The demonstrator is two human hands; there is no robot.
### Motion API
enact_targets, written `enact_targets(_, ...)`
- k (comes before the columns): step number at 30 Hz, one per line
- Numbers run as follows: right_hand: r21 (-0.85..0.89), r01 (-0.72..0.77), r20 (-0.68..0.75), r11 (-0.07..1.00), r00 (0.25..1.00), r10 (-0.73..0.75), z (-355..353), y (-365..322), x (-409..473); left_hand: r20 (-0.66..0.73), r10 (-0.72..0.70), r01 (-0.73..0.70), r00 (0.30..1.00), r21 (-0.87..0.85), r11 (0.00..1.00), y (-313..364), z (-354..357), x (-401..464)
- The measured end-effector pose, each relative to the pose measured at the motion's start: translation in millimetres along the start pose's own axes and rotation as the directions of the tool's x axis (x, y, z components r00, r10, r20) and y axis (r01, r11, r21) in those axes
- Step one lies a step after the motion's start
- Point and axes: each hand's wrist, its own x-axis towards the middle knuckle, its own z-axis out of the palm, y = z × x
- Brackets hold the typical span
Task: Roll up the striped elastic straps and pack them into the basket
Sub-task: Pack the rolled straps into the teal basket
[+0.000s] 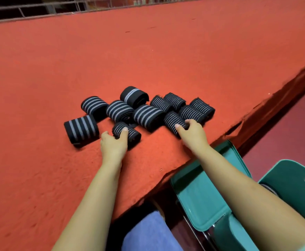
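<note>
Red felt table [148, 51]: hands [114, 143] [193, 132] grip rolls near edge.

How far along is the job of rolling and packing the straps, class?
Done: about ten striped straps lie rolled in a cluster on the red table. In hand: the left hand grips one thin-striped roll, and the right hand grips another. Left: packing; no basket with rolls shows, only teal chairs.

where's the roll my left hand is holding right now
In the head view, the thin-striped roll lies on the red table left of centre, gripped by the left hand, beside the wide-striped roll.
</note>
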Motion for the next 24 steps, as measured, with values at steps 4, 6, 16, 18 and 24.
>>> enact_targets(4,-0.015,0.007,0.042,1.0,0.999,-0.006,-1,-4,-8,0.025,0.041,-0.042,0.999,0.059,0.997,1,2,7)
enact_targets(6,-0.002,0.007,0.034,1.0,0.999,-0.007,-1,-5,-10,0.034,0.017,-0.018,0.999,0.008,1.0,2,2,7)
enact_targets(16,0.431,-0.14,0.078,0.892,0.99,0.118,0,-2,-28,0.193,-0.089,0.154,0.977,-0.358,0.921,21,1,-19)
enact_targets(18,0.521,-0.126,0.055,0.844,0.992,0.114,-3,3,-35,0.238,-0.058,0.149,0.97,-0.385,0.911,22,-4,-31)
enact_targets(24,0.776,-0.096,0.047,0.623,0.994,0.095,-37,24,-72,0.339,0.073,0.133,0.938,-0.547,0.826,22,-2,-79)
